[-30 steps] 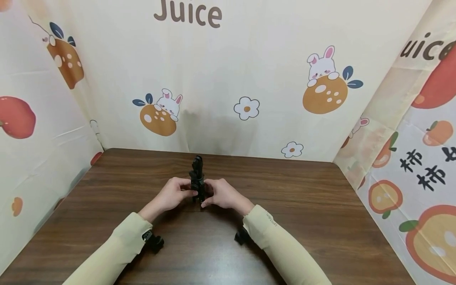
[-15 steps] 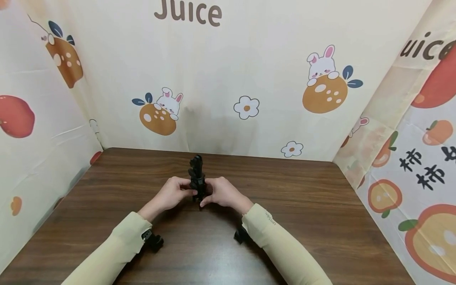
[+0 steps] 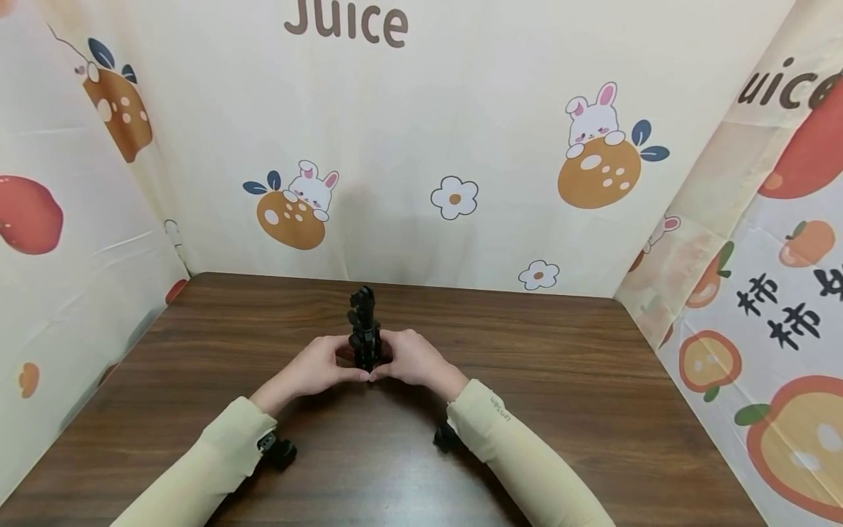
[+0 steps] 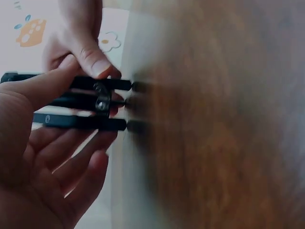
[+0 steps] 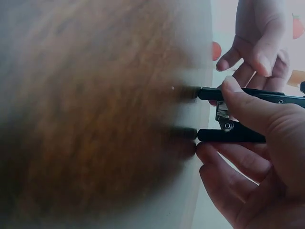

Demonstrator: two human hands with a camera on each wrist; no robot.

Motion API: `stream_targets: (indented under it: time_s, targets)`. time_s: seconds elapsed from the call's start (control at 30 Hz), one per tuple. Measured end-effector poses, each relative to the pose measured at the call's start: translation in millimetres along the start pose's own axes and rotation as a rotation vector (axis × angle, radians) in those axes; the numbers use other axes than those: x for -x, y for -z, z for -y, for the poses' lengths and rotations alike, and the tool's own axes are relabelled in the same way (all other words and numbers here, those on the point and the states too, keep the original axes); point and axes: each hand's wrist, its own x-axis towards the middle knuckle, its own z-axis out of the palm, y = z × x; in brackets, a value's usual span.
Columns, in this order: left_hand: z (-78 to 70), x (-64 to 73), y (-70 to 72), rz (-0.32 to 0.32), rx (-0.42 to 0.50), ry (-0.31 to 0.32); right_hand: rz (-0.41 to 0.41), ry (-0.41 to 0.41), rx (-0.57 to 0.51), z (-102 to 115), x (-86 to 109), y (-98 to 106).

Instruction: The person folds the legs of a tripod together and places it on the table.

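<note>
showing three legs [image 4: 78, 101]: left wrist alone

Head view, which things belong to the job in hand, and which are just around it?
Belong to the job:
black tripod
left hand, gripping it
right hand, gripping it

Just around it:
wooden table, beneath the work
printed fabric backdrop
left wrist camera
right wrist camera

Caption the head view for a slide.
Left hand and right hand hold a black tripod upright at a brown table, a patterned cloth behind it.
</note>
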Motion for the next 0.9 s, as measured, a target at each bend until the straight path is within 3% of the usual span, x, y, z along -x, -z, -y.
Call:
stream_targets:
  time_s: [0.13,0.27,0.63,0.9]
  targets:
    - [-7.2,-0.4,-3.9,-0.044,-0.083,0.008,-0.009,-0.002,0.011,0,0.5,1]
    - [-12.1,-0.5,-4.9,-0.070,-0.106,0.034,-0.001,0.009,0.002,-3,1.3,0]
    - [-8.7,-3.4,-5.9,-0.029,-0.093,0.062,-0.023,0.050,-0.006,-2,5.5,5]
    - [-2.0,-8.4,-5.0,-0.045,-0.026,-0.046,0.007,0.050,-0.036,-5,6.6,6]
